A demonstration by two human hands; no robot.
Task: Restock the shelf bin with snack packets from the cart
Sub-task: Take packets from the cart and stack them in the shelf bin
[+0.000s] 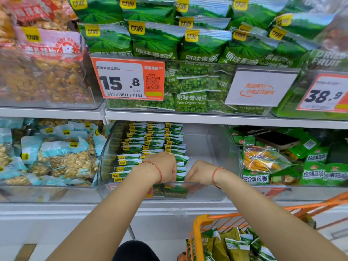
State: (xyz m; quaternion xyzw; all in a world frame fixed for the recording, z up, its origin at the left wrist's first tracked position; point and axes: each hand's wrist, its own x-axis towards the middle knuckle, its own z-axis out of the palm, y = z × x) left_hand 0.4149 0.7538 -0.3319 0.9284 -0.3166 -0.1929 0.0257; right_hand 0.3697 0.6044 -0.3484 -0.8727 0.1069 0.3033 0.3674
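Our left hand [163, 167] and right hand [197, 173] reach down into the clear shelf bin [222, 147], close together, clamped on green pea packets [176, 191] at its front wall, their long axis crosswise between us, beside the packet rows [150, 142].

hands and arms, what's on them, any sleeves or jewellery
Both forearms are bare, with no sleeves in view. The left hand has a thin red string bracelet at the wrist; the right hand wears a matching red string. No gloves, watch or rings visible.
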